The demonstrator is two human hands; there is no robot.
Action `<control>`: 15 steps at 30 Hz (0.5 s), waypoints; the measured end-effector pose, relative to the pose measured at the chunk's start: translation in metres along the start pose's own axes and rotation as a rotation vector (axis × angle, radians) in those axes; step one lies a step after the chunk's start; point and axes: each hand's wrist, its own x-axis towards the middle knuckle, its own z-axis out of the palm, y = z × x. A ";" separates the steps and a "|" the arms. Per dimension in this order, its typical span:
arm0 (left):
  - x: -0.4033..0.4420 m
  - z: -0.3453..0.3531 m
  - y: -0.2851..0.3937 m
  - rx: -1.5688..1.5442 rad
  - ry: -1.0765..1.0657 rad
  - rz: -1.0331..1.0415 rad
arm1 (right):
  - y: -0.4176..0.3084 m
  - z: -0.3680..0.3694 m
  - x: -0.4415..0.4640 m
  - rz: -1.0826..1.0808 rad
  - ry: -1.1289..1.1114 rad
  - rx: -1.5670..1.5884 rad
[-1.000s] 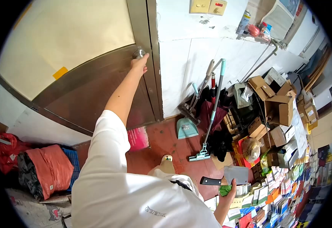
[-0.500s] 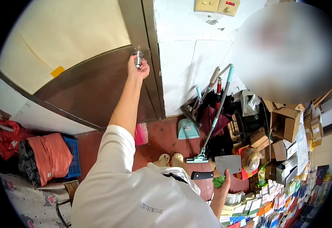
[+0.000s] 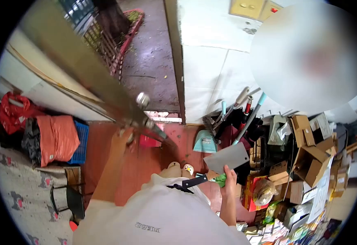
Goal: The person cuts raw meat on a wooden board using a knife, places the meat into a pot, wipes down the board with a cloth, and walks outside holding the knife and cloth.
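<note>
My left hand (image 3: 128,138), smeared by motion, is closed on the inner knob of the brown door (image 3: 105,77), which stands partly open. The outer door knob (image 3: 143,99) sticks out on the far side of the door's edge. In my right hand (image 3: 228,182) is a cleaver (image 3: 228,157), held by its wide metal blade. Its black handle (image 3: 195,181) points left, across my front. Something green (image 3: 221,179) shows beside the fingers of my right hand; I cannot make out what it is.
Past the doorway lie a wet path (image 3: 154,61) and a tree trunk (image 3: 114,20). A teal dustpan (image 3: 205,142) and several long-handled tools stand against the wall. Cardboard boxes (image 3: 313,163) and books crowd the right. At left are a blue crate (image 3: 80,143) and a chair (image 3: 74,200).
The door has swung inward from shut to partly open, my left hand coming back toward me with the knob. My right hand has raised the cleaver slightly and tilted it.
</note>
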 end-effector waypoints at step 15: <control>-0.166 -0.097 -0.158 -0.512 0.762 -0.340 | 0.050 0.234 0.121 0.419 -0.497 -0.237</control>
